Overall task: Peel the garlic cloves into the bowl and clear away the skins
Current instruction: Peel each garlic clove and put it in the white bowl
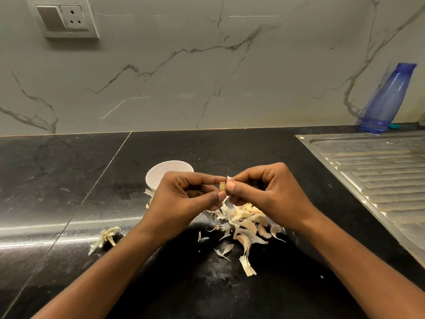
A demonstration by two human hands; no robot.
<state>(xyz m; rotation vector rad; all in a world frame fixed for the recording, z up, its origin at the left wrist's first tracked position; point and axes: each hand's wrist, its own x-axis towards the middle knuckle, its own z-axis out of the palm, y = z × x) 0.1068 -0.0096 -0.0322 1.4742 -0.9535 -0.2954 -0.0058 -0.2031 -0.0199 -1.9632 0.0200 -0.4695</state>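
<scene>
On the black counter (pixel 69 180) your two hands meet at the middle of the frame. Your left hand (pixel 184 199) pinches the garlic clove (pixel 222 187) between thumb and forefinger. Your right hand (pixel 271 194) nips a flap of skin (pixel 228 178) at the clove's top, with the thumb tip against its side. The white bowl (pixel 161 171) stands just behind your left hand, up and left of the clove, so that hand is nearer for the drop. The pile of skins (pixel 246 224) lies below your right hand. The clove stands roughly upright, its long axis running top to bottom between the two pinches. It is small and pale yellow, largely hidden by fingertips, and seems partly bare.
</scene>
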